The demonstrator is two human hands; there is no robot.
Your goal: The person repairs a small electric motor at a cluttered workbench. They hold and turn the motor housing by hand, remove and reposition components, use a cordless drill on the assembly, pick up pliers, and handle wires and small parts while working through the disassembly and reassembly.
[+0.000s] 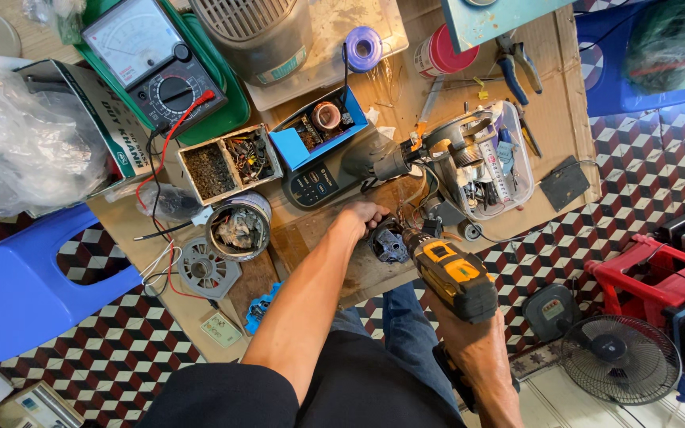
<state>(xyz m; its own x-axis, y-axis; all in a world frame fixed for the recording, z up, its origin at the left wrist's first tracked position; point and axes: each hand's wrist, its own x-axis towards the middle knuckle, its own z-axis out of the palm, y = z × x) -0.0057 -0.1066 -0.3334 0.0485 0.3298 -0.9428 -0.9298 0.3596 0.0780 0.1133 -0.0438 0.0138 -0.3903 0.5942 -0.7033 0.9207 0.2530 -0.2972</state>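
My right hand (476, 342) grips a yellow and black cordless drill (452, 274), its nose pointing up-left into a small dark motor part (390, 242). My left hand (363, 215) closes on that motor part and holds it down on the cardboard-covered work surface (572, 127). Coloured wires trail from the part toward the clear tray. My forearms reach in from the bottom of the view, over my knees in blue jeans.
An analog multimeter (156, 59) with red and black leads lies at top left. Nearby sit a box of small parts (230, 162), a round tin (238, 227), a soldering station (323, 178), a clear tool tray (493, 162), pliers (517, 63), a blue stool (25, 277) and a floor fan (620, 357).
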